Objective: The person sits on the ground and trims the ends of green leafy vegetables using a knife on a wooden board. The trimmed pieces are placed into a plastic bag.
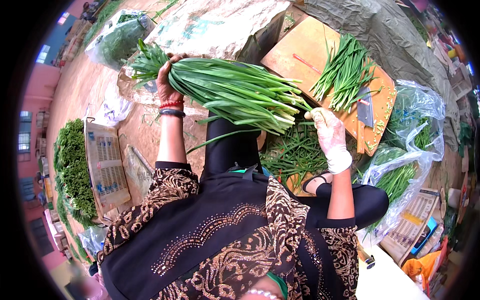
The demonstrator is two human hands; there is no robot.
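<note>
My left hand [167, 80], bare with a red bead bracelet and a dark bangle, is closed around the leafy end of a large bunch of Chinese chives [232, 90]. The bunch lies sideways over my knee, its pale stem ends pointing right. At those ends my right hand [328, 131], in a thin whitish glove, pinches a green strand. A smaller pile of chives [343, 71] rests on a wooden board [288, 48] beyond. Beside that pile lies a cleaver [365, 108] with a wooden handle, among cut stem bits. Loose chive leaves [296, 153] are heaped on the ground below my right hand.
Clear plastic bags of greens [397, 172] stand at the right. A grey tarp [378, 33] lies behind the board, and a large white sack [210, 30] is ahead. Leafy greens [73, 172] beside a plastic crate [107, 165] are at the left. Another bag of greens [120, 41] sits upper left.
</note>
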